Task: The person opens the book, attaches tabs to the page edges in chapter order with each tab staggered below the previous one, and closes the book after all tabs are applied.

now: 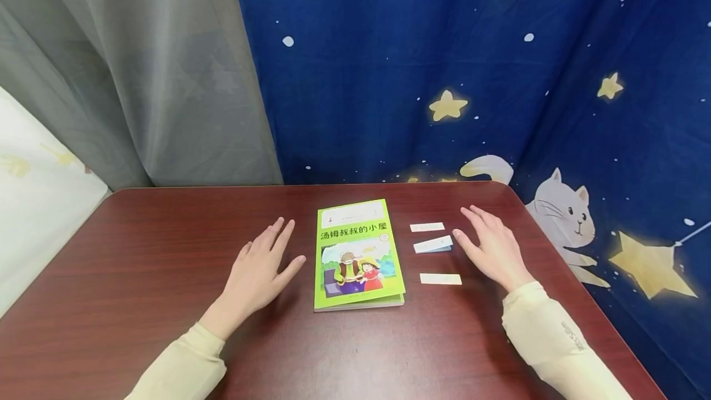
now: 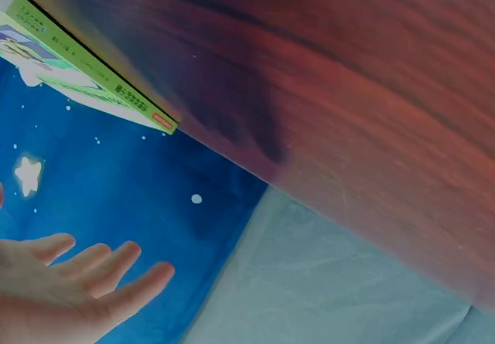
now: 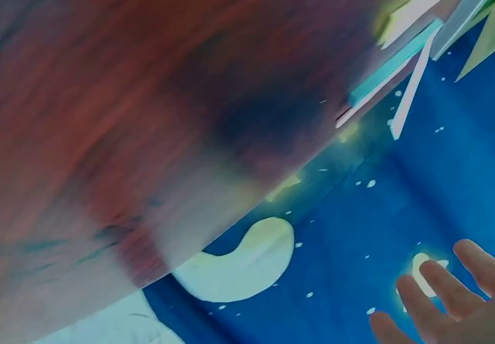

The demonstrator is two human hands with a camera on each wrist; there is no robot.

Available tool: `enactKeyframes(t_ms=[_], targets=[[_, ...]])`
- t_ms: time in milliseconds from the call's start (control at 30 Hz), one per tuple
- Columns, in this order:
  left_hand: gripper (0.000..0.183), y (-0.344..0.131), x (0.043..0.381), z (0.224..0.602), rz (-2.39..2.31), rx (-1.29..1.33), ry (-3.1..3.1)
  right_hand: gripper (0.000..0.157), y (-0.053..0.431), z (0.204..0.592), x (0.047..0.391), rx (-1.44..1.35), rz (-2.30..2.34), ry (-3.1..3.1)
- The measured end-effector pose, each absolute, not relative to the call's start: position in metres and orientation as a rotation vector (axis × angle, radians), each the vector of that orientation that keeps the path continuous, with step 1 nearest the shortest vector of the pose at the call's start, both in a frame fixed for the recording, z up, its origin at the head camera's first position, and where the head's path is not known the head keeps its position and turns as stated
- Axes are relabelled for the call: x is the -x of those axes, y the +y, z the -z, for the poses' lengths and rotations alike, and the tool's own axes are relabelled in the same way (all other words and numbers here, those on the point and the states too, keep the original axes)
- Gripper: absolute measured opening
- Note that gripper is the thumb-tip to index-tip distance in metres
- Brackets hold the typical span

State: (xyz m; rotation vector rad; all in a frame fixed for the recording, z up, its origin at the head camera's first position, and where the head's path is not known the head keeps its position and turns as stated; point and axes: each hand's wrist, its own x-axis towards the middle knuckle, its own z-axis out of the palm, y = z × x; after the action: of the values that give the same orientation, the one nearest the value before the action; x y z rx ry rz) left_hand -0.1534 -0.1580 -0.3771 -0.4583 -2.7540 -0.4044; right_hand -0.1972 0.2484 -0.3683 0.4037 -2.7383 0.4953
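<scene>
Left hand (image 1: 258, 272) and right hand (image 1: 494, 250) have fingers spread above glossy wood-grain table (image 1: 155, 258), flanking rectangular green paperback (image 1: 358, 258), three narrow paper strips (image 1: 432, 244) to its right, middle one folded.

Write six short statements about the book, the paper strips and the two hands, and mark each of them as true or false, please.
1. The green book lies between the two hands. True.
2. The right hand grips a paper strip. False: it holds nothing.
3. Three paper strips lie to the right of the book. True.
4. The left hand rests on the book. False: it is beside the book, apart from it.
5. The middle strip shows some blue under its white top. True.
6. The book is wide open. False: its front cover lies over the pages, only slightly lifted at the near edge.
</scene>
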Motion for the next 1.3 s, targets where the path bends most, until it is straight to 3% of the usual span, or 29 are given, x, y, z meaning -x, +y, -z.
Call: enactKeyframes(t_ms=[733, 1300], targets=[[0.07, -0.128, 0.15, 0.378, 0.493, 0.491, -2.812, 0.042, 0.174, 0.372, 0.191, -0.551, -0.615, -2.82], [0.068, -0.112, 0.148, 0.389, 0.386, 0.601, -2.991, 0.041, 0.151, 0.386, 0.184, -0.768, -0.441, -2.907]])
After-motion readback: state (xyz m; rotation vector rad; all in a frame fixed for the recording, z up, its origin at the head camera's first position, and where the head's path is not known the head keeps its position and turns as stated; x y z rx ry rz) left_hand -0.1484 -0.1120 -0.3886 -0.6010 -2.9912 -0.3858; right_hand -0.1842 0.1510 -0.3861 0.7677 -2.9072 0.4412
